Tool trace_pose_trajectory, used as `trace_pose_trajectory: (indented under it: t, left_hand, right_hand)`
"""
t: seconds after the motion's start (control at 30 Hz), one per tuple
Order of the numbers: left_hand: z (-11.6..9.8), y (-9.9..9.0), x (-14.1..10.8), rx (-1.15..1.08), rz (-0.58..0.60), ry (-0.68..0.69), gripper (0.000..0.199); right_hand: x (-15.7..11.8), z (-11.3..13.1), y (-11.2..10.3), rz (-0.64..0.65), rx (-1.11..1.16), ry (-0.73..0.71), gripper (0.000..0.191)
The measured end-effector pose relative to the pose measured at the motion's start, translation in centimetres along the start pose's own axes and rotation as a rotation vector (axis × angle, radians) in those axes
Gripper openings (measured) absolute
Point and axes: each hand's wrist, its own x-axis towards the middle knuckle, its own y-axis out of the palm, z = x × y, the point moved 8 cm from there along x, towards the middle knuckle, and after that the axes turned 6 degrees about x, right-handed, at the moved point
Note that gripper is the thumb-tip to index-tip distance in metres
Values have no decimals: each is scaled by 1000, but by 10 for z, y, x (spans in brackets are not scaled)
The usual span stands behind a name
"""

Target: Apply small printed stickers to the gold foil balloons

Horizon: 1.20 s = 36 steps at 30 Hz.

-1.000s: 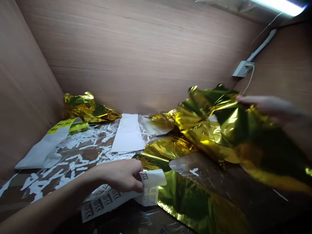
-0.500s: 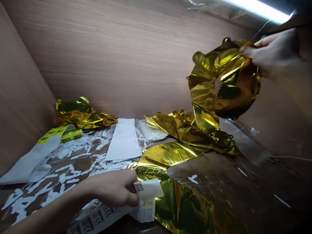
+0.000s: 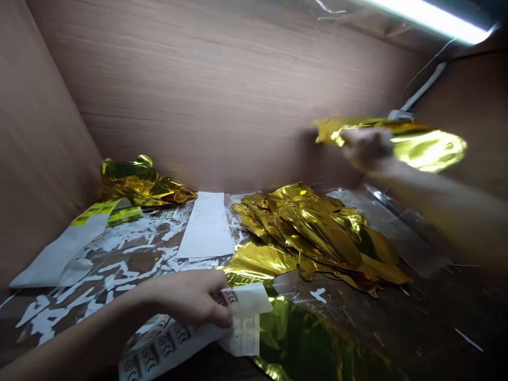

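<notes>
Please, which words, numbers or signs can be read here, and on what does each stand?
"CE", repeated on the sticker sheet in the left hand.
Round signs beside CE: details too small to read.
Yellow labels at left: dark print too small to read.
Nothing else is readable.

Two separate gold foil balloons (image 3: 431, 148) and two foil heaps (image 3: 313, 222) are showing, with one CE-label strip (image 3: 166, 344), one yellow-label strip (image 3: 63, 256), one white sheet (image 3: 208, 225) and one tube light (image 3: 432, 18). Left of centre, white paper scraps (image 3: 111, 281) are lying too numerous to count.
</notes>
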Motion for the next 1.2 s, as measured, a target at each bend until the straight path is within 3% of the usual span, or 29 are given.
trace_pose_trajectory:
  t: [0.1,0.17,0.23,0.33,0.47,0.57,0.67,0.77,0.87,1.0,1.2]
  left_hand:
    - [1,-5,-2,-14,-41,5,16]
    - [4,-8,-3,-19,-81,-30,18]
    - [7,-11,-4,-13,-123,-70,21]
    - [6,-12,-6,13,-140,-84,17]
    - [2,-11,-7,48,-151,-56,8]
    - [0,-14,-8,75,-211,-60,7]
    - [-3,-16,-10,86,-257,-71,7]
    - [-6,-15,-9,64,-278,-38,7]
    - [-7,-14,-9,42,-306,5,15]
    - [-6,-22,-10,-71,-399,54,22]
    - [-4,-37,-13,-214,-551,103,34]
  right_hand:
    - [-69,27,89,275,2,-171,27]
    - [-102,34,125,375,4,-234,28]
    - [-122,36,148,468,17,-292,27]
    - [-135,33,161,602,54,-374,26]
    - [-144,35,154,695,86,-458,44]
    - [-151,62,129,597,111,-454,63]
    - [-166,121,90,504,374,-410,54]
    - [-189,194,59,605,817,-405,43]
    - [-202,238,47,660,939,-417,31]
    - [-202,236,52,637,991,-295,8]
    - [-196,216,58,651,998,-199,9]
